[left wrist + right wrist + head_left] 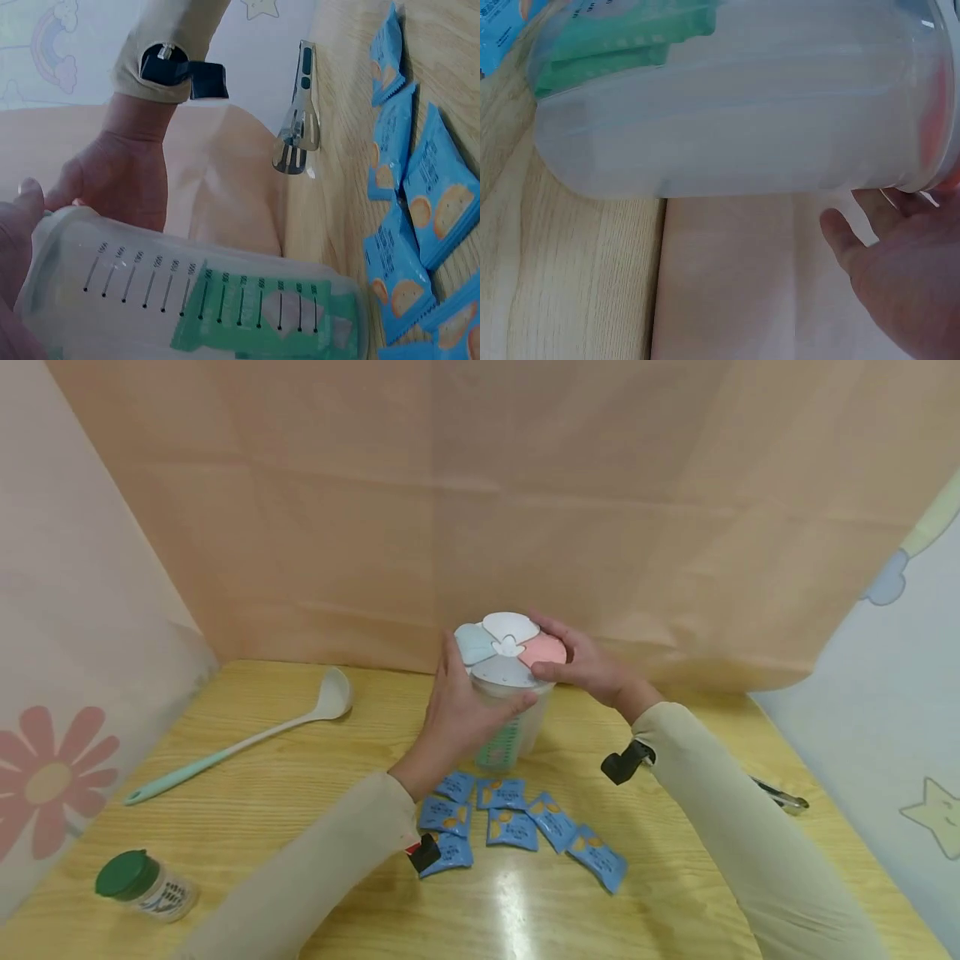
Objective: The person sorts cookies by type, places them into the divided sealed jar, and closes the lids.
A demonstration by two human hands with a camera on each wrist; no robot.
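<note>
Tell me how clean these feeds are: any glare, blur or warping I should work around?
Head view: sharp, with a bright glare streak on the table below the blue packets, and wide-angle bending at the edges. Left wrist view: packets and tongs crisp, the nearest hand a blurred mass at the left edge. Right wrist view: the container fills the frame, soft and washed out; the right hand is blurred.

Light wood table (262, 793): clear container (513, 727) mid, blue snack packets (517, 827) in front, mint ladle (240, 743) left, green-cap jar (146, 885) near-left corner, metal tongs (780, 795) right.
</note>
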